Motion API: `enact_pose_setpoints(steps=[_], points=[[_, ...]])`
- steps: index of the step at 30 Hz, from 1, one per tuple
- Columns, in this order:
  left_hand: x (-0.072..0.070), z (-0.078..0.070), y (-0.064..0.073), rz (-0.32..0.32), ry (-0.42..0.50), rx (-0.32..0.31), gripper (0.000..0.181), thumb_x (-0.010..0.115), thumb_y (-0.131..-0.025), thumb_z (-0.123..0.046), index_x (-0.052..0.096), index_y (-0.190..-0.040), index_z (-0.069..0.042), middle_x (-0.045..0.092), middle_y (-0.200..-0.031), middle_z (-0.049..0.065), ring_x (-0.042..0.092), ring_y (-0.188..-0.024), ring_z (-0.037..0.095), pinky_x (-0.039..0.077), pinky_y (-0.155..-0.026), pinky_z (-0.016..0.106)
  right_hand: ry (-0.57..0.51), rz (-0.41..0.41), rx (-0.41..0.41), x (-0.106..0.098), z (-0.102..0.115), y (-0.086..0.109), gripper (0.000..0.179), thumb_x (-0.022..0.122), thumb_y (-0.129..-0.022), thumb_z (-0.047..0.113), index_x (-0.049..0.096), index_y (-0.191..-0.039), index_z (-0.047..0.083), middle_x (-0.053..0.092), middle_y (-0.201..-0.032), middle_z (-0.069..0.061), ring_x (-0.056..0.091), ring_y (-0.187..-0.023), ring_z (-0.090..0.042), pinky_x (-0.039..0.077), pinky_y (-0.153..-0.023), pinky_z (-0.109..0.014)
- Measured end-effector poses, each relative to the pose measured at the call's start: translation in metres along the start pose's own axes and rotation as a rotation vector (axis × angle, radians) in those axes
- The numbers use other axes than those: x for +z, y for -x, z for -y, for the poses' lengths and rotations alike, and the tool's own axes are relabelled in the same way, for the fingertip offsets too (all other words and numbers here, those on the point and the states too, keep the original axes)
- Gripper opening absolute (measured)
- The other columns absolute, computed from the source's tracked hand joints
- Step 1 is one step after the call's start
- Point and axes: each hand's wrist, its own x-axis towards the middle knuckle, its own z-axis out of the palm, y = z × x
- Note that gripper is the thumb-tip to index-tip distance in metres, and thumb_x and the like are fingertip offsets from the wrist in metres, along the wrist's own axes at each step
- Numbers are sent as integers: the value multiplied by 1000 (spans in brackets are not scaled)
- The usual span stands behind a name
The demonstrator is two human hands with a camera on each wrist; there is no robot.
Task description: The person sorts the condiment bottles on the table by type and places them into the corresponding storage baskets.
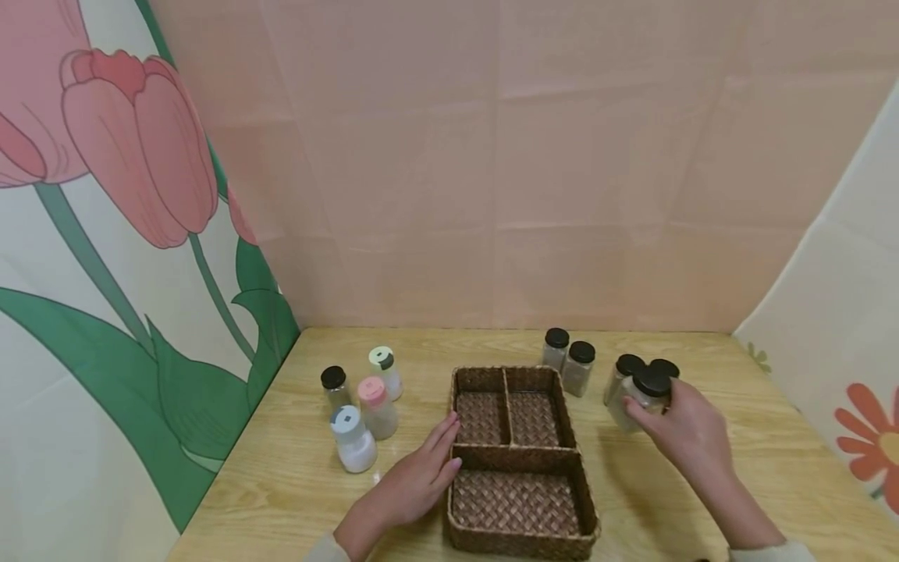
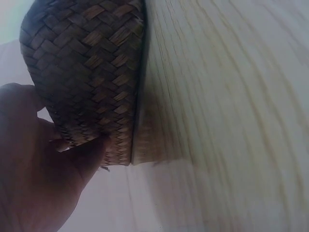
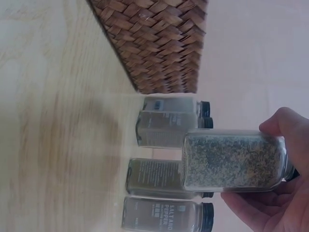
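My right hand (image 1: 691,429) grips a clear glass spice jar (image 3: 234,162) near its black lid. Speckled grains show through its glass, and the jar is held off the table in the right wrist view. Just behind it in the head view stand two more black-lidded spice jars (image 1: 627,367), partly hidden by the held one. At the left side of a brown woven basket (image 1: 523,546), my left hand (image 1: 414,480) rests its fingers and thumb on the rim and outer wall (image 2: 87,63). The basket has three compartments, all with bare woven floors.
Two black-lidded jars (image 1: 577,368) stand behind the basket's right back corner. Left of the basket is a group of shakers: one pink-topped (image 1: 378,410), two with pale tops (image 1: 353,441), and a black-lidded jar (image 1: 335,388). A pink cloth backdrop (image 1: 492,195) rises behind the wooden table (image 1: 267,499).
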Motion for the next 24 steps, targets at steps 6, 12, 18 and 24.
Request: enact_pose_setpoints(steps=[6, 12, 18, 24], points=[[0, 0, 0, -2, 1, 2, 60, 25, -112, -42, 5, -165, -22, 2, -172, 1, 28, -151, 26, 35, -118, 48, -8, 3, -6, -2, 8, 0, 46, 78, -86, 46, 63, -91, 3, 64, -75, -9, 56, -63, -22, 41, -48, -32], [0, -2, 1, 2, 12, -13, 60, 26, -112, -42, 5, -165, -23, -3, -171, -6, 28, -151, 26, 35, -119, 48, -12, -21, -30, -3, 21, -1, 43, 79, -84, 43, 61, -88, 4, 62, -72, -8, 54, -60, -20, 40, -49, -31], [-1, -2, 2, 0, 9, -15, 60, 24, -112, -44, 5, -165, -23, -5, -170, -9, 28, -151, 26, 35, -118, 48, -31, -26, -80, -4, 37, -3, 40, 79, -85, 41, 61, -86, 5, 62, -75, -9, 53, -61, -19, 40, -50, -31], [-1, -2, 1, -4, 5, -8, 60, 23, -112, -44, 6, -165, -23, -2, -171, -6, 28, -151, 25, 35, -119, 48, -67, -15, -122, -4, 54, -7, 36, 80, -85, 37, 64, -90, 5, 63, -78, -9, 53, -64, -18, 40, -52, -31]])
